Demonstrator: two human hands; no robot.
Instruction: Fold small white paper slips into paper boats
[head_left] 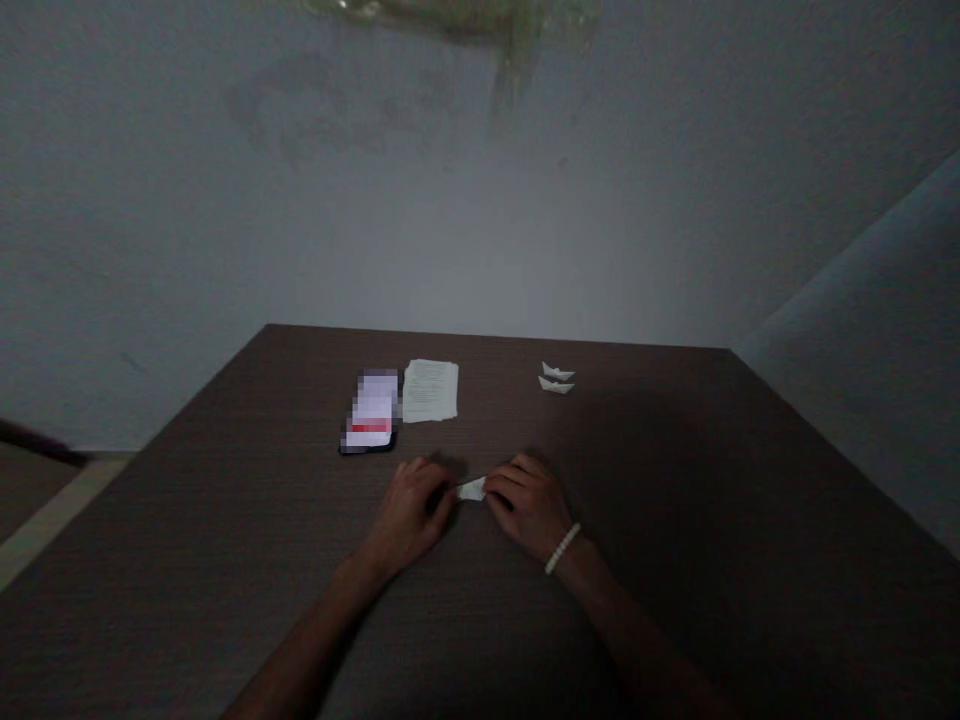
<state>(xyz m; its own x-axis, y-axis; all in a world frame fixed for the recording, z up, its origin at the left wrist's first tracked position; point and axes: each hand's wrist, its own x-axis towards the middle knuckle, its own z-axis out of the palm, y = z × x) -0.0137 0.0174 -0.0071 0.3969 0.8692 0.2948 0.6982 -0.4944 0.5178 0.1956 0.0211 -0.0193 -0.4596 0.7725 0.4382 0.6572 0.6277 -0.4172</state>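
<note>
A small folded piece of white paper [472, 490] lies between my two hands, low over the dark table. My left hand [415, 505] pinches its left end between thumb and fingers. On the opposite end, the fingers of my right hand [529, 503] are closed, and they cover part of the paper. A beaded bracelet [562, 549] circles my right wrist. Beyond my right hand, two small paper boats [556, 385] stand one behind the other.
A stack of printed paper sheets [430, 391] lies beyond my left hand. Left of it is a phone [371, 412] with a lit, blurred screen. The brown table [247, 480] meets a stained grey wall [480, 230] at the back.
</note>
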